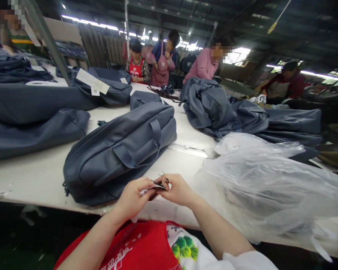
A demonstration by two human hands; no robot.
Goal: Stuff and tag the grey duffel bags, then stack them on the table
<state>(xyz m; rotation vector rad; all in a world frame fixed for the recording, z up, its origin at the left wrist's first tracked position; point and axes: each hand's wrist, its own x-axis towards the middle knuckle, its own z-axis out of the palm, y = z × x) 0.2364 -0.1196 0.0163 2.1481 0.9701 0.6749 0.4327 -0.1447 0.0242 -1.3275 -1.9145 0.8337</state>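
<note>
Both hands, left (133, 195) and right (180, 190), pinch a small item (159, 187) between them, nearly closed. Just beyond lies a navy bag (101, 165); to their right, translucent plastic (270, 183).

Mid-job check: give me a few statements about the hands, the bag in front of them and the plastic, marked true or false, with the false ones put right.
1. The left hand and right hand hold a small item between them. True.
2. The left hand grips the bag's strap. False: it is on the small item; the strap is apart from both hands.
3. The bag lies on the table. True.
4. The plastic covers the bag. False: it lies to the right of it.
5. The wearer's apron is red. True.
</note>
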